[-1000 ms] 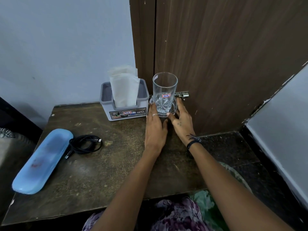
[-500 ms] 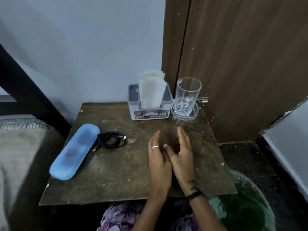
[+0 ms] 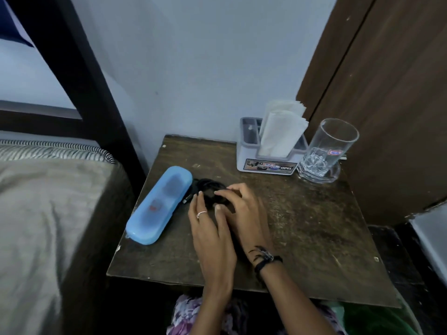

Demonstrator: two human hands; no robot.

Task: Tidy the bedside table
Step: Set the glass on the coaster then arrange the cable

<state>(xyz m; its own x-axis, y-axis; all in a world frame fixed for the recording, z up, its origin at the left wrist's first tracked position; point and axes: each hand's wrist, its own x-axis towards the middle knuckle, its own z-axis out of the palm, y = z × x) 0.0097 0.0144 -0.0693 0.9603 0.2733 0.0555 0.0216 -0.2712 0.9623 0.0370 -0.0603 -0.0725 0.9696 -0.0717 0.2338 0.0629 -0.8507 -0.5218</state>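
Note:
A coiled black cable (image 3: pixel 208 186) lies on the dark wooden bedside table (image 3: pixel 307 228), just right of a long blue plastic case (image 3: pixel 158 205). Both my hands are on the cable. My left hand (image 3: pixel 209 228) rests flat with its fingertips touching the coil's left side. My right hand (image 3: pixel 245 210) curls over the coil's right side, thumb and forefinger pinching it. Most of the cable is hidden under my fingers. At the back right stand a grey tissue holder (image 3: pixel 266 165) and an empty clear glass (image 3: pixel 332 143) on a glass coaster (image 3: pixel 337 176).
A bed with a grey sheet (image 3: pixel 48 209) borders the table on the left, with a black bed post (image 3: pixel 79 68) behind it. A brown wooden door (image 3: pixel 399 93) rises right behind the glass. Dark floor (image 3: pixel 396 250) lies to the right.
Both hands left the glass and coaster at the back right, drew back, then moved left onto the black cable. The view swung left, bringing the bed in.

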